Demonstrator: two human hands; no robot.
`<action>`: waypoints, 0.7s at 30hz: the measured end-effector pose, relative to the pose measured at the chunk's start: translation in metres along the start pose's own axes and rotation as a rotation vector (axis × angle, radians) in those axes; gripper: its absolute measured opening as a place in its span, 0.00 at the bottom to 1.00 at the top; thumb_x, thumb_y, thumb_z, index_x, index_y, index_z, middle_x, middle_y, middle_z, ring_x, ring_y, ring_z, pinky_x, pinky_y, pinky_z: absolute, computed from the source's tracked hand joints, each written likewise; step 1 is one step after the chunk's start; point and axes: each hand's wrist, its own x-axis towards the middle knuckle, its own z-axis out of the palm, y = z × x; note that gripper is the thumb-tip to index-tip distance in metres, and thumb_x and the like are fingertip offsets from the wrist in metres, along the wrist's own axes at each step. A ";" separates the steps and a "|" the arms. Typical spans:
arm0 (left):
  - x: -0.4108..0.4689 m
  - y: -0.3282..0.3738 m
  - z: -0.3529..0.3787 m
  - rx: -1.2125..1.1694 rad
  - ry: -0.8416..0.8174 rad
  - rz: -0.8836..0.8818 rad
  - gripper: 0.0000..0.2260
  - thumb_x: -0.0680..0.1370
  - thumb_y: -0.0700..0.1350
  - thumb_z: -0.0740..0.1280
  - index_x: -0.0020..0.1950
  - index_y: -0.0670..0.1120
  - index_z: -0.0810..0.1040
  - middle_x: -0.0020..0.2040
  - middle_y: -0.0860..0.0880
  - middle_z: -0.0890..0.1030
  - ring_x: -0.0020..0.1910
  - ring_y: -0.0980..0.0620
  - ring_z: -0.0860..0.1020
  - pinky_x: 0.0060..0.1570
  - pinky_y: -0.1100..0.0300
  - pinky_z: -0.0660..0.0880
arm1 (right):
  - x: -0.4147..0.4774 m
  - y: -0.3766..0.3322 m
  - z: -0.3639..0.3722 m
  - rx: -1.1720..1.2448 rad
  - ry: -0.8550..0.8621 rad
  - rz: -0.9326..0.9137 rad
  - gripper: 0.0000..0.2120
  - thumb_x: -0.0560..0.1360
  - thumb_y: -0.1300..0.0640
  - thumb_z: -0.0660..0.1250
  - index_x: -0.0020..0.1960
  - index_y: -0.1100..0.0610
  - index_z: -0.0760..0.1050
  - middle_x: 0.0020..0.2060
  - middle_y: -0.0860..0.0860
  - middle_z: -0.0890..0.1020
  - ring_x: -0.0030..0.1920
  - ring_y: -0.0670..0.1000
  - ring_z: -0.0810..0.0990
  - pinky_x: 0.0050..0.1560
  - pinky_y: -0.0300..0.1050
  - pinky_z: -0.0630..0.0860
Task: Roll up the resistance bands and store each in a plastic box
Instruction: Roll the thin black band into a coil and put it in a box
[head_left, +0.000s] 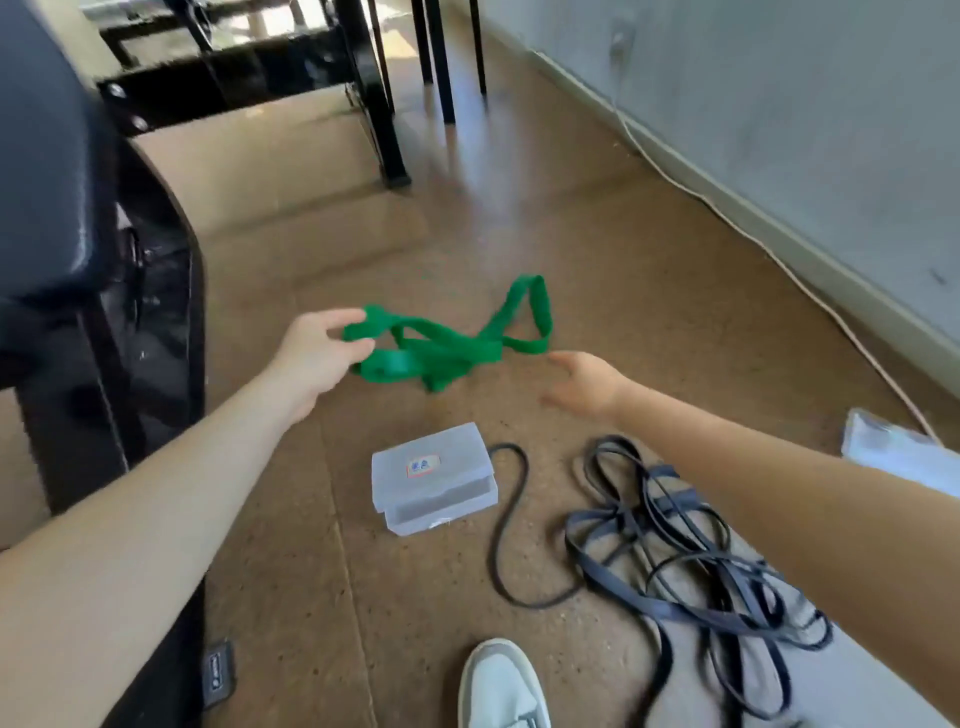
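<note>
A green resistance band (452, 345) lies in a loose tangle on the brown floor. My left hand (322, 353) pinches its left end between thumb and fingers. My right hand (584, 382) hovers just right of the band with relaxed fingers, holding nothing. A closed clear plastic box (431, 475) with a small label sits on the floor nearer to me. Dark blue-black resistance bands (675, 551) lie tangled at the lower right, one loop reaching the box.
A black padded bench (67, 208) stands at the left. Black furniture legs (384, 104) rise farther back. A white cable (753, 244) runs along the grey wall. Another clear box (893, 447) lies at the right edge. My white shoe (501, 686) is at the bottom.
</note>
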 end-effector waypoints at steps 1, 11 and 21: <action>-0.001 -0.021 0.018 0.253 -0.031 -0.013 0.21 0.74 0.34 0.68 0.67 0.45 0.76 0.65 0.44 0.75 0.63 0.46 0.75 0.62 0.58 0.68 | -0.006 0.024 0.015 -0.061 -0.100 0.055 0.36 0.77 0.50 0.68 0.78 0.59 0.55 0.75 0.57 0.64 0.74 0.57 0.64 0.70 0.46 0.62; -0.028 -0.099 0.136 1.117 -0.681 0.140 0.52 0.70 0.57 0.74 0.74 0.65 0.32 0.76 0.54 0.31 0.77 0.38 0.38 0.66 0.26 0.52 | -0.076 0.177 0.112 -0.296 -0.448 0.525 0.69 0.62 0.35 0.77 0.71 0.43 0.19 0.76 0.64 0.33 0.76 0.72 0.44 0.74 0.66 0.53; -0.001 -0.130 0.132 1.047 -0.344 -0.024 0.44 0.73 0.60 0.69 0.76 0.60 0.38 0.79 0.46 0.45 0.71 0.39 0.65 0.62 0.37 0.70 | -0.065 0.178 0.143 -0.361 -0.199 0.364 0.44 0.77 0.58 0.65 0.79 0.52 0.37 0.48 0.55 0.78 0.43 0.56 0.80 0.37 0.48 0.76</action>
